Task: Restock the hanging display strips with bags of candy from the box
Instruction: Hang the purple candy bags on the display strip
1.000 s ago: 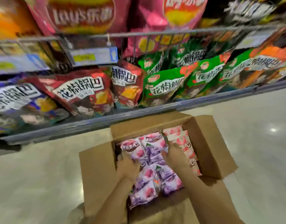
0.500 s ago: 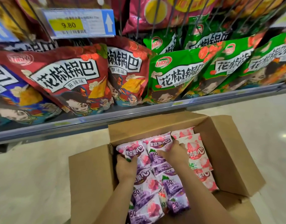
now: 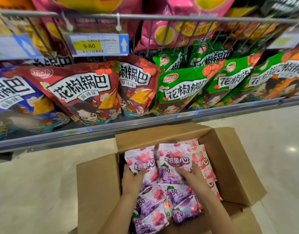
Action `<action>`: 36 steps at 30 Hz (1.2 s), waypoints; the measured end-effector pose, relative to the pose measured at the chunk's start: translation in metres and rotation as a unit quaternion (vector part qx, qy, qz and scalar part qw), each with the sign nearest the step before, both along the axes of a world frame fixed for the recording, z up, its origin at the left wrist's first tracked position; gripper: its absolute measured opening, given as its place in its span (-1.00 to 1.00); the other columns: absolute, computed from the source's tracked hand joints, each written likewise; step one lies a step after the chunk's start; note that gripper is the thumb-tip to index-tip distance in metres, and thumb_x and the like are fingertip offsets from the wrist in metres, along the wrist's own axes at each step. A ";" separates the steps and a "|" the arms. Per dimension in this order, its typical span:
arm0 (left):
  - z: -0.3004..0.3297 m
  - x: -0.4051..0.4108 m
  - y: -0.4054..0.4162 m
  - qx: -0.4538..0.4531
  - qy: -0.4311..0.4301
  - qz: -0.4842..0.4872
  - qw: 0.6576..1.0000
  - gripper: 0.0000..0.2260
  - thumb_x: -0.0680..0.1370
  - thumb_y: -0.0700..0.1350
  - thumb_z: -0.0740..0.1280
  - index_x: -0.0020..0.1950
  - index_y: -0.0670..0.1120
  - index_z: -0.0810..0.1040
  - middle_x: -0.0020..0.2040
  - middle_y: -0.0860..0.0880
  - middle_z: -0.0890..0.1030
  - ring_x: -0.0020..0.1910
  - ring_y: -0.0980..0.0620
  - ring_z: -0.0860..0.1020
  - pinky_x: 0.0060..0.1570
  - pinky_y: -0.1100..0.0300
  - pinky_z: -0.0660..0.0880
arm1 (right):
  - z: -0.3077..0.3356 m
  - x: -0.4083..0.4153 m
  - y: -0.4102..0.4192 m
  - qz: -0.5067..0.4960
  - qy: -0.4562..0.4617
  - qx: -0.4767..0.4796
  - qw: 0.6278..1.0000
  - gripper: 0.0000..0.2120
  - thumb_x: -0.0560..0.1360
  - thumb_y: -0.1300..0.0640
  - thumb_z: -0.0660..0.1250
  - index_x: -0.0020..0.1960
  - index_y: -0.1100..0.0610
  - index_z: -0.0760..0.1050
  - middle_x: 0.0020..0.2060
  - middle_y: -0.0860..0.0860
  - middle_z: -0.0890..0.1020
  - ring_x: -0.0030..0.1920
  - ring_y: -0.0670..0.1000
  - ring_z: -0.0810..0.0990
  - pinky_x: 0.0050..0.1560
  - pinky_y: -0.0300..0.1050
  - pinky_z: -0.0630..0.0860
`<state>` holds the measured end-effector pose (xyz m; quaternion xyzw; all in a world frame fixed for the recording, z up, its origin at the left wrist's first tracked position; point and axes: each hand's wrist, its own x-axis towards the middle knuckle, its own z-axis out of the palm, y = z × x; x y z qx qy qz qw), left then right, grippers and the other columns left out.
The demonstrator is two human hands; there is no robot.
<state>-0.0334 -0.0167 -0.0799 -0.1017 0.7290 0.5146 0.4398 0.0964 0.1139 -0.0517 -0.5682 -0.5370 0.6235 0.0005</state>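
An open cardboard box (image 3: 98,186) sits on the floor below me, full of purple and pink candy bags (image 3: 179,196). My left hand (image 3: 131,180) grips one purple bag (image 3: 142,163) by its lower edge and holds it upright at the box's left. My right hand (image 3: 190,175) holds a second purple bag (image 3: 174,162) upright beside it, thumb across its front. Pink bags (image 3: 202,164) lie along the right side of the box. No hanging display strip is in view.
A low shelf (image 3: 145,122) just behind the box carries red (image 3: 81,92) and green (image 3: 182,88) snack bags. Above it runs a wire rack (image 3: 162,16) with a price tag (image 3: 99,45) and pink chip bags. Pale floor lies left and right of the box.
Both hands have raised a purple bag each from lying flat to upright above the pile. My view has tilted up, showing more of the shelf and rack.
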 end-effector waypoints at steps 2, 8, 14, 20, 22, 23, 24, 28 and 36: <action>0.016 0.003 -0.003 0.024 -0.014 0.004 1.000 -0.47 0.53 -0.17 0.35 0.45 -0.07 0.25 0.32 -0.06 0.48 0.28 -0.08 0.46 0.32 -0.06 0.37 | 0.015 0.009 -0.005 -0.025 0.038 -0.016 0.999 -0.20 0.40 0.01 0.45 0.50 0.05 0.10 0.28 0.05 0.48 0.25 0.08 0.47 0.30 0.06 0.41; 0.099 0.010 -0.008 0.097 -0.020 0.023 0.995 -0.46 0.55 -0.12 0.33 0.48 0.02 0.21 0.34 0.03 0.41 0.33 -0.02 0.38 0.35 0.01 0.30 | 0.088 0.010 -0.025 -0.076 0.120 -0.036 0.989 -0.11 0.19 -0.16 0.58 0.40 -0.05 0.23 0.34 -0.10 0.41 0.31 0.02 0.41 0.34 0.15 0.36; 0.218 0.007 -0.018 0.124 0.032 0.008 0.992 -0.35 0.40 -0.02 0.48 0.43 0.03 0.29 0.28 0.02 0.52 0.24 -0.02 0.49 0.31 -0.04 0.38 | 0.208 0.001 -0.046 -0.122 0.177 -0.019 0.976 -0.16 0.10 -0.19 0.59 0.32 -0.05 0.38 0.16 -0.02 0.62 0.16 0.09 0.60 0.24 0.23 0.45; 0.379 0.004 -0.028 0.155 0.064 0.024 0.985 -0.29 0.40 -0.06 0.49 0.44 0.07 0.18 0.29 0.10 0.42 0.32 -0.03 0.41 0.34 0.02 0.33 | 0.353 -0.009 -0.065 -0.142 0.223 0.007 0.964 -0.19 0.10 -0.21 0.59 0.30 -0.07 0.44 0.16 0.00 0.62 0.16 0.10 0.60 0.24 0.25 0.45; 0.433 0.004 -0.032 0.138 0.075 0.024 0.987 -0.32 0.44 -0.15 0.45 0.46 0.02 0.17 0.23 0.11 0.40 0.34 -0.07 0.38 0.28 0.14 0.31 | 0.410 -0.012 -0.070 -0.126 0.239 0.027 0.962 -0.26 0.16 -0.12 0.58 0.29 -0.03 0.44 0.13 0.02 0.64 0.12 0.11 0.63 0.19 0.24 0.49; 0.457 0.003 -0.034 0.136 0.077 0.027 0.987 -0.27 0.43 -0.14 0.46 0.49 -0.01 0.14 0.29 0.11 0.37 0.37 -0.09 0.36 0.32 0.10 0.30 | 0.436 -0.012 -0.070 -0.115 0.249 0.034 0.961 -0.28 0.16 -0.09 0.59 0.27 0.00 0.46 0.10 0.04 0.65 0.08 0.12 0.64 0.16 0.22 0.51; 0.482 0.001 -0.036 0.144 0.078 0.033 0.986 -0.21 0.41 -0.11 0.48 0.51 -0.02 0.10 0.39 0.06 0.34 0.39 -0.11 0.34 0.37 0.01 0.29 | 0.461 -0.013 -0.071 -0.110 0.258 0.033 0.959 -0.24 0.09 -0.12 0.62 0.24 0.03 0.48 0.06 0.05 0.67 0.05 0.13 0.66 0.12 0.21 0.53; 0.585 -0.001 -0.047 0.171 0.092 0.047 0.980 -0.09 0.41 -0.10 0.48 0.55 -0.03 -0.07 0.55 -0.03 0.07 0.46 -0.13 0.22 0.40 -0.09 0.25 | 0.555 -0.010 -0.078 -0.092 0.263 0.098 0.955 -0.10 -0.05 -0.36 0.55 0.22 -0.04 0.50 0.07 -0.01 0.67 0.04 0.08 0.66 0.12 0.17 0.54; 0.751 0.009 -0.085 0.226 0.173 0.065 0.956 -0.14 0.44 -0.04 0.44 0.54 0.01 -0.07 0.55 0.05 0.03 0.50 -0.04 0.11 0.41 0.01 0.16 | 0.716 -0.010 -0.097 -0.043 0.336 0.149 0.929 -0.65 0.45 0.34 0.33 0.19 0.08 0.45 0.01 0.00 0.64 -0.11 -0.09 0.65 -0.20 -0.23 0.60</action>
